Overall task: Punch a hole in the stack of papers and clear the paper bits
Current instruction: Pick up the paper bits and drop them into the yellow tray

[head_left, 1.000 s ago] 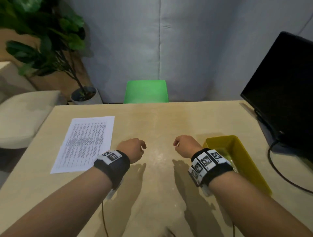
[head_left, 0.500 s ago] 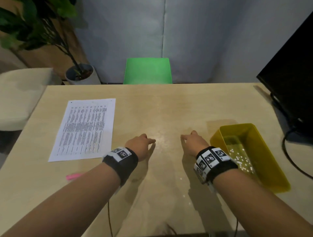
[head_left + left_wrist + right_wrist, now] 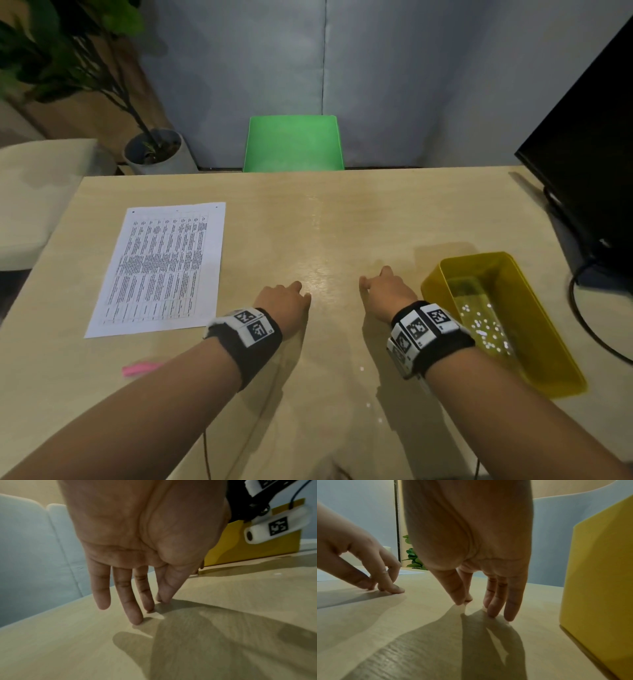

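Both your hands are down on the wooden table [image 3: 308,222], palms facing it, fingers straight and loosely spread. Your left hand [image 3: 282,303] has its fingertips [image 3: 137,620] touching the wood, holding nothing. Your right hand [image 3: 385,294] does the same, thumb and index tip close together at the surface; whether anything is pinched there, you can't tell from these views.

Just right of your right hand sits the yellow bin [image 3: 534,322], with small white paper bits [image 3: 484,329] scattered across its floor. A few more white specks [image 3: 362,368] lie on the table near your right forearm.

Out past your left hand lies the stack of papers [image 3: 161,267], flat, white, printed with a dense table of text, 2 small dark dots near its far corners. Near your left forearm, something pink [image 3: 140,369] shows, blurred.
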The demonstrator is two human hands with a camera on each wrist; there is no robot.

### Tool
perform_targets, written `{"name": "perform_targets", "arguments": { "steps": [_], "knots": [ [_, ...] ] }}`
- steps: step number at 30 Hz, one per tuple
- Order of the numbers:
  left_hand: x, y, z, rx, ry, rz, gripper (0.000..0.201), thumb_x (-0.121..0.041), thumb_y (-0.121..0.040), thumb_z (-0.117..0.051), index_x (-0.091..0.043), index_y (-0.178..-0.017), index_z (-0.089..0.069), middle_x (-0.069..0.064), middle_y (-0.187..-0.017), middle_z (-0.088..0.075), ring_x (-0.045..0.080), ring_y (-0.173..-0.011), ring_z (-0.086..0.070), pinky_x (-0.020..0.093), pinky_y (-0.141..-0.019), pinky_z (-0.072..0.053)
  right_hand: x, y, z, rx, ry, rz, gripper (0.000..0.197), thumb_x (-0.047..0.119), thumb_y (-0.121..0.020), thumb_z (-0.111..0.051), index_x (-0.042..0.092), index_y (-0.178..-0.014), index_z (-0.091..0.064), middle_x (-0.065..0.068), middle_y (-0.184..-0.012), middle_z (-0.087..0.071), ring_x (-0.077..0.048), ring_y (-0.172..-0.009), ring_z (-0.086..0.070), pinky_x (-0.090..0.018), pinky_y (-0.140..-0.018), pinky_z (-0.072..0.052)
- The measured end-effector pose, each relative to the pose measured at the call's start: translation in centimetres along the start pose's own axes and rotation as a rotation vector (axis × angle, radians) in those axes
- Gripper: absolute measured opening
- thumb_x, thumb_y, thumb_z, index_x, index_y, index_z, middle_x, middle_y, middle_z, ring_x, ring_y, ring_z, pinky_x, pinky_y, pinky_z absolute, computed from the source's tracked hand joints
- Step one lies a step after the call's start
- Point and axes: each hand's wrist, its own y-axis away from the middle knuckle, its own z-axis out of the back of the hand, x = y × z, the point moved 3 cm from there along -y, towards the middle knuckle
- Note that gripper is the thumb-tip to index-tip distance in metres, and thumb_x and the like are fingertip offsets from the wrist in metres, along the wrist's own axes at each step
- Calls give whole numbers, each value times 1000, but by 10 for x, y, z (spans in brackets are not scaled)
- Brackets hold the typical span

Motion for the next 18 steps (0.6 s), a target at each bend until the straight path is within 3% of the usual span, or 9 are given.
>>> {"name": "perform_targets", "arguments": {
  "steps": [3,7,13,16,18],
  "knots": [
    [-1,-4,6,2,2,-18,35,-11,-91,-42,-14,-124,-55,9,-114,-51,30,-93,-61,34,-65,-36,-2,1,1,-15,-55,4,48,3,-94,-37,25,-134,-51,-13,-140,-30,-33,-118,-46,-37,-89,-50],
    [15,-10,5,-101,296,36,29,-31,-93,-44,-29,-114,-63,-1,-113,-58,23,-93,-62,30,-70,-45,-9,-3,6,-91,-213,-5,37,9,-92,-51,31,-120,-61,-8,-139,-39,-27,-101,-59,-31,-77,-52],
    [23,-12,1,-186,370,80,19,-26,-90,-51,-18,-101,-64,2,-108,-59,25,-92,-60,28,-67,-37,-16,-2,12,-177,-268,-10,17,15,-90,-57,27,-97,-67,-5,-118,-56,-23,-90,-61,-28,-70,-45],
    [25,-14,-1,-223,385,83,20,-24,-90,-50,-17,-101,-66,3,-107,-61,26,-91,-61,28,-67,-38,-17,-3,14,-189,-319,-12,13,14,-89,-58,24,-85,-65,-2,-103,-65,-21,-88,-62,-30,-72,-50],
    [26,-16,-2,-232,400,81,22,-23,-91,-49,-16,-103,-66,3,-108,-61,27,-93,-62,28,-69,-40,-19,-2,15,-195,-356,-32,13,13,-90,-56,20,-87,-67,-1,-97,-66,-21,-89,-61,-32,-77,-54]
  ]
}}
